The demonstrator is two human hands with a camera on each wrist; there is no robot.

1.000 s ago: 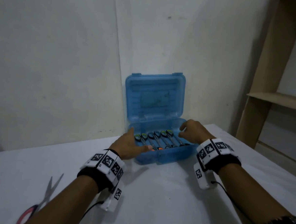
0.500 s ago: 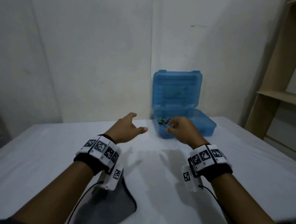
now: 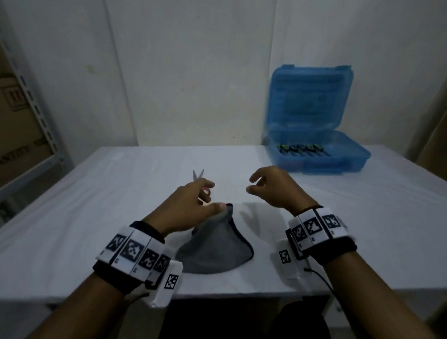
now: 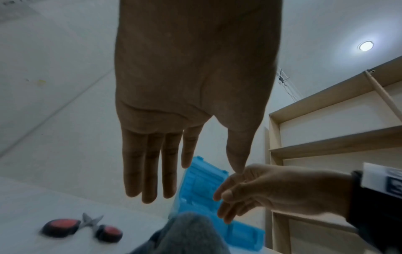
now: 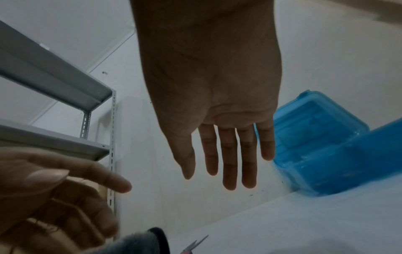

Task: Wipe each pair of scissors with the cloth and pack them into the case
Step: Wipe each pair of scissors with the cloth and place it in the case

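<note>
The blue case stands open at the back right of the white table, with several scissors lined up inside. A pair of red-handled scissors lies loose on the table, its blades showing beyond my left hand. That hand hovers over the handles with straight fingers and holds nothing. The grey cloth lies crumpled just below it, near the front edge. My right hand hangs to the right of the scissors, relaxed and empty.
A grey metal shelf rack with a cardboard box stands left of the table. Wooden shelving stands at the right. The wall rises right behind the case.
Both hands have drawn back from the case to the table's front middle. The left hand now hovers over the loose scissors and the cloth; the view has swung left.
</note>
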